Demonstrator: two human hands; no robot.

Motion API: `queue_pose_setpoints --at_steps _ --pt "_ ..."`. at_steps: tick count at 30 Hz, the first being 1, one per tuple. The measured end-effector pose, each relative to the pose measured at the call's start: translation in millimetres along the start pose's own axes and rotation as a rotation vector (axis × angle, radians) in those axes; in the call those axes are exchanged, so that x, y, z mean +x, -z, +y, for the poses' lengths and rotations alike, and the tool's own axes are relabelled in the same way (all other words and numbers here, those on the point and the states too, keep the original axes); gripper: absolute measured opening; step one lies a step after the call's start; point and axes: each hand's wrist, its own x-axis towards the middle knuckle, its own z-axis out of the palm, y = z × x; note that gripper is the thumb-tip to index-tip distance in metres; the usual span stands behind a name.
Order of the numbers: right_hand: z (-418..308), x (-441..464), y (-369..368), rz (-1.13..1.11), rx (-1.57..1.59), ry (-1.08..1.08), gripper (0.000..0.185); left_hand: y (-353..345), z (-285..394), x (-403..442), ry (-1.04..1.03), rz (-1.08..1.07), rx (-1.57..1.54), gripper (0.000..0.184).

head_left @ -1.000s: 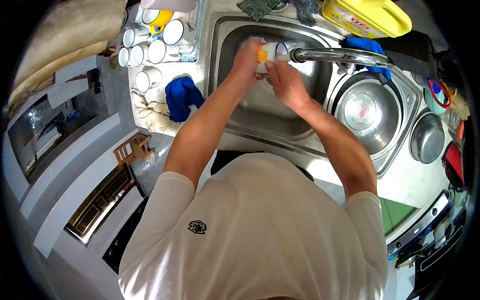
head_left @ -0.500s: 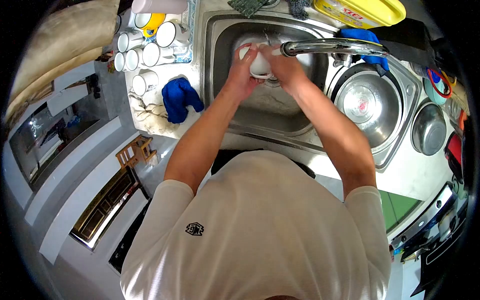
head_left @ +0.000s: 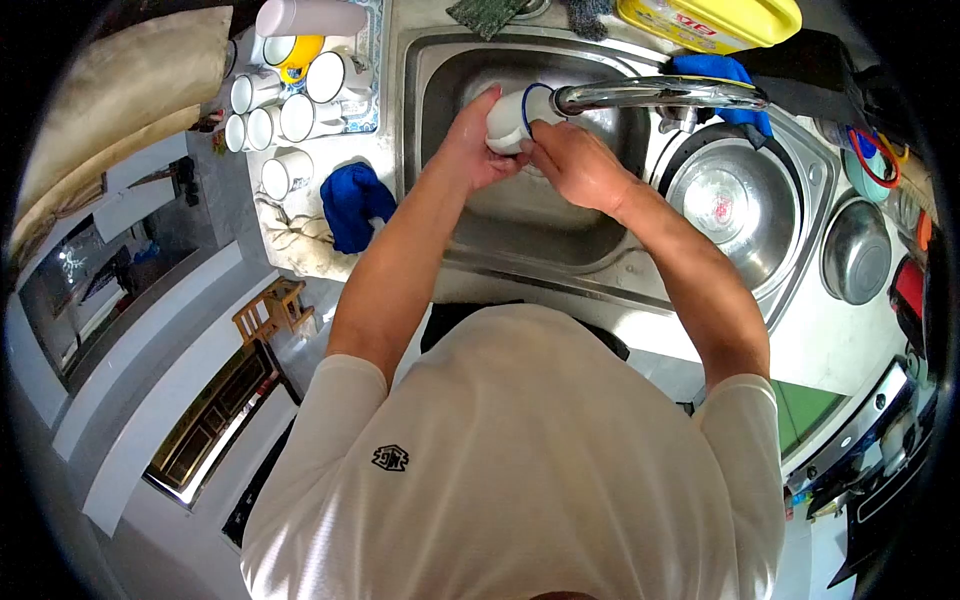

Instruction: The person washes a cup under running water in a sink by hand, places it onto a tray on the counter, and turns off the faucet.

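A white mug (head_left: 508,122) with a dark blue rim is tilted on its side over the sink basin (head_left: 540,232), its mouth facing right below the faucet spout (head_left: 640,93). My left hand (head_left: 473,140) is closed around the mug's base end from the left. At the rim, the bent fingers of my right hand (head_left: 583,166) grip the mug's lower right edge. Some of those fingertips are hidden behind the mug wall.
Several white mugs (head_left: 312,118) and a yellow mug (head_left: 292,48) lie left of the sink, near a blue cloth (head_left: 352,208). On the right are a metal basin (head_left: 728,200) and a steel bowl (head_left: 858,252). A yellow container (head_left: 715,22) stands behind the faucet.
The mug has turned so that its blue rim shows and its mouth faces right. My right hand has shifted down and right, from the mug's upper side to its rim.
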Motion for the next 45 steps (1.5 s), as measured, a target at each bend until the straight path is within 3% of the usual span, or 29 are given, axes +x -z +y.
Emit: queue_pose_setpoints --at_steps 1,4,5,7,8,9,11,12,13,15,17,19,20,21,25,27,29,31,33,35,37,41,43,45 --pt "-1.3 3.9 -2.0 0.045 0.084 -0.048 0.019 -1.8 -2.8 -1.5 0.001 0.002 0.001 0.049" --pt "1.3 16.1 -3.7 0.085 0.164 -0.093 0.022 -9.2 -14.3 -4.0 -0.356 -0.076 -0.047 0.054" --pt "3.1 21.0 -3.9 0.083 0.157 -0.092 0.026 -5.0 -14.2 -3.1 -0.358 -0.072 -0.047 0.054" --pt "0.6 25.3 -6.8 0.155 -0.25 0.001 0.034 3.6 -17.7 0.1 -0.447 -0.305 -0.09 0.049" --pt "-1.5 27.1 -9.8 0.153 -0.249 -0.005 0.034 6.2 -23.6 2.1 -0.441 -0.305 -0.091 0.049" --pt "-1.1 31.6 -12.4 0.241 0.049 -0.125 0.029 4.5 -28.9 0.6 -0.517 -0.26 -0.053 0.047" --pt "3.1 37.9 -20.8 0.276 0.349 -0.268 0.025 -1.3 -32.4 2.2 -0.6 -0.212 -0.017 0.046" --pt "0.6 41.7 -21.4 0.311 0.498 -0.338 0.023 -6.9 -33.2 5.1 -0.572 -0.067 -0.01 0.044" --pt "-2.5 37.1 -22.3 0.251 0.089 -0.256 0.025 -11.1 -32.6 7.1 -0.541 0.074 -0.001 0.043" --pt "-8.8 28.1 -20.5 0.183 -0.319 -0.168 0.026 -13.3 -28.5 6.0 -0.522 0.084 0.022 0.04" --pt "-15.2 21.3 -18.2 0.158 0.043 -0.159 0.023 -14.3 -18.0 5.0 -0.507 0.096 0.046 0.038" --pt "-16.4 2.7 -24.0 0.169 0.096 -0.163 0.021 -9.1 -5.3 5.8 -0.24 0.151 0.124 0.029" --pt "-10.2 -2.5 -24.7 0.19 0.138 -0.164 0.021 -7.7 -0.2 8.1 -0.249 0.151 0.125 0.029" --pt "-7.0 -6.2 -23.0 0.296 0.014 0.045 0.021 -5.8 -0.3 10.1 -0.197 0.137 0.104 0.031" --pt "-5.3 -6.8 -15.2 0.219 -0.022 0.049 0.02 0.1 -0.4 11.7 -0.044 -0.02 -0.006 0.035" --pt "-14.4 3.5 -13.0 0.116 -0.021 -0.144 0.016 -1.6 -2.5 9.8 -0.116 0.017 0.028 0.035" --pt "-7.0 17.2 -13.5 0.118 -0.202 -0.123 0.016 -5.5 -12.0 6.8 -0.187 0.057 0.059 0.035" --pt "-13.4 27.0 -11.0 0.12 -0.384 -0.097 0.019 -10.8 -24.2 6.7 -0.547 0.074 0.217 0.033" --pt "-25.3 30.3 -10.0 0.304 0.162 -0.241 0.022 -11.1 -24.6 5.6 -0.546 0.082 0.191 0.032" --pt "-21.6 31.9 -15.1 0.392 0.435 -0.306 0.024 -10.0 -18.0 4.7 -0.55 0.092 0.164 0.03" --pt "-8.0 30.8 -29.1 0.18 -0.248 -0.035 0.021 -4.6 -7.4 3.5 -0.357 0.081 0.11 0.028" --pt "-8.0 3.9 -16.5 0.092 0.035 -0.222 0.016 -5.2 6.5 2.3 -0.158 0.086 0.11 0.028" --pt "-1.8 -4.3 -9.3 0.124 0.015 0.019 0.021 -0.7 8.8 9.5 -0.112 0.039 0.098 0.029" --pt "-3.0 -8.5 -9.4 0.129 -0.005 0.011 0.021 7.0 3.2 13.1 -0.058 -0.008 0.086 0.031"
